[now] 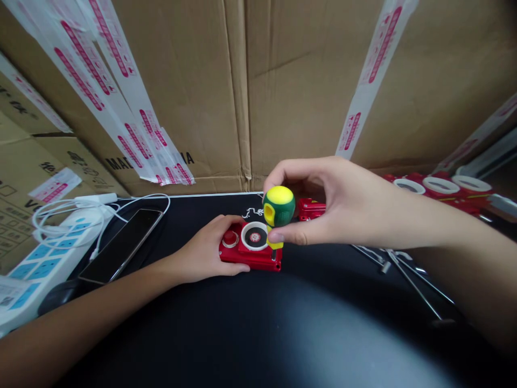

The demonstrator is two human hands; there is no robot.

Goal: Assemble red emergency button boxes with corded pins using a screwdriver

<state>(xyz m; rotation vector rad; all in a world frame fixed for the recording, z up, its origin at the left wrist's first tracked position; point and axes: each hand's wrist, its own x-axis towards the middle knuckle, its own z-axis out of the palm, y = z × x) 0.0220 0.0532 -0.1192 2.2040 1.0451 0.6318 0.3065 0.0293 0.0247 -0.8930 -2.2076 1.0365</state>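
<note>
Tabletop (242,334); red device (248,257) near far edge (202,195)

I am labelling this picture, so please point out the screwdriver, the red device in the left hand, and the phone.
Screwdriver (281,214): head view, green part of its handle.
Red device (256,259): head view, red body below the white ring.
Phone (123,246): head view, dark screen.

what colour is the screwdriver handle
The screwdriver handle is dark green and yellow, best seen in the head view.
</note>
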